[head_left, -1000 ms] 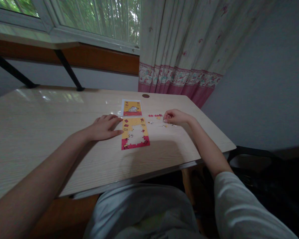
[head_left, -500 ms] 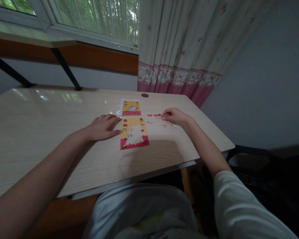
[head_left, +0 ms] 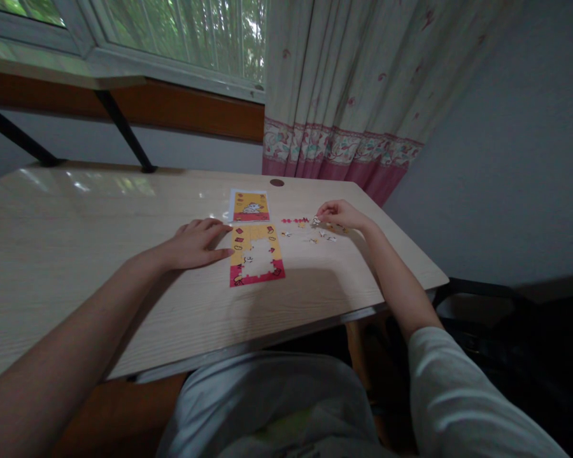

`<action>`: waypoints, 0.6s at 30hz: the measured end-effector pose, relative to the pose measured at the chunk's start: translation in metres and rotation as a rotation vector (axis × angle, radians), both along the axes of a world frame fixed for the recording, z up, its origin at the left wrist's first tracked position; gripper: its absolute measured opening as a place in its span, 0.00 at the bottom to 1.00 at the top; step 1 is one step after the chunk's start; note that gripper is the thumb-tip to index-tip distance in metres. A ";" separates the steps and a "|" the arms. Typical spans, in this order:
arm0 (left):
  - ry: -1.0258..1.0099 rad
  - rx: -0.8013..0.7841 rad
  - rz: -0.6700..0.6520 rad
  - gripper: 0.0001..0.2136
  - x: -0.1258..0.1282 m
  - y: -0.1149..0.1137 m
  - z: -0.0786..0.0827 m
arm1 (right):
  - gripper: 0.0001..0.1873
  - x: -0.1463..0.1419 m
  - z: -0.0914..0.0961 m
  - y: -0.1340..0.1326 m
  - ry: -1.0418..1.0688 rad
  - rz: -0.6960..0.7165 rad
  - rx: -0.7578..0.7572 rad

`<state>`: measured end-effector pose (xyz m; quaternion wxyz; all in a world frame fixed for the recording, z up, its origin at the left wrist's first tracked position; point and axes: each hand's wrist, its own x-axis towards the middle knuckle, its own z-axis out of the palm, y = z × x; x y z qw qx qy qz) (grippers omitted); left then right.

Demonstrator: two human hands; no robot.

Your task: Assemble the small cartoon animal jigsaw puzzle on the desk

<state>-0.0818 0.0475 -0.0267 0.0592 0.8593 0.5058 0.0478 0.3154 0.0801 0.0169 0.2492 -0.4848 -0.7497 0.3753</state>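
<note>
Indoors, at a pale wooden table (head_left: pixel 186 305) beneath a window (head_left: pixel 191 38), a person works with two bare hands set well apart on either side of a jigsaw puzzle (head_left: pixel 252 233). The left hand (head_left: pixel 193 245) lies palm down, fingers spread, with the tips of thumb and forefinger at the puzzle's left edge. Across the table, the right hand (head_left: pixel 335 214) pinches a small white puzzle piece (head_left: pixel 316 221) between its fingertips (whether the piece is clear of the tabletop is hard to tell). The puzzle, yellow above and red along the bottom, has a large irregular gap in its middle. Just beyond it lies a picture card (head_left: pixel 252 206) showing a white cartoon animal on yellow and red. Loose pieces (head_left: pixel 313 241) are scattered below the right hand, near a short row of red pieces (head_left: pixel 300 221). A floral curtain (head_left: pixel 344 83) with a pink hem hangs behind the table.
</note>
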 end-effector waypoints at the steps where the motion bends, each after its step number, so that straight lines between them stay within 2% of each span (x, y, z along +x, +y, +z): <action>1: 0.000 0.000 0.002 0.39 0.000 0.000 0.000 | 0.15 0.000 0.000 0.000 0.001 -0.005 -0.003; 11: 0.009 0.004 0.002 0.39 -0.001 0.001 -0.001 | 0.05 -0.002 -0.001 0.000 0.008 -0.027 -0.033; 18: -0.080 0.034 0.015 0.38 0.001 0.001 0.002 | 0.03 -0.032 -0.018 -0.009 0.064 -0.050 -0.118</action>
